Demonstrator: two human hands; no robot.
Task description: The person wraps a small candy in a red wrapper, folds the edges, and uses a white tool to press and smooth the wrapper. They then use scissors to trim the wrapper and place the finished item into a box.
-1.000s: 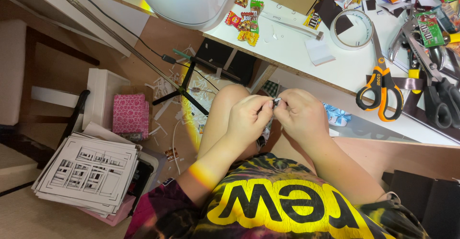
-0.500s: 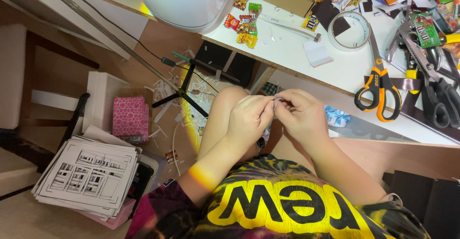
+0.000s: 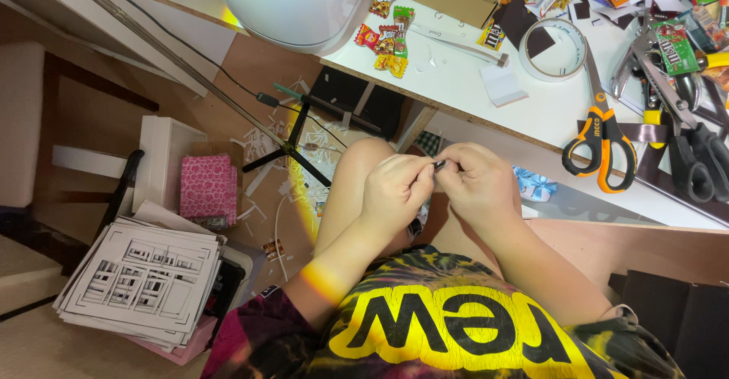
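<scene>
One small dark piece [image 3: 440, 165] is pinched between the fingertips of the left hand [image 3: 395, 191] and right hand [image 3: 477, 183], both grips closed on it, just below the white surface [image 3: 463, 83] edge. One orange scissors [image 3: 600, 143] lies on that surface.
</scene>
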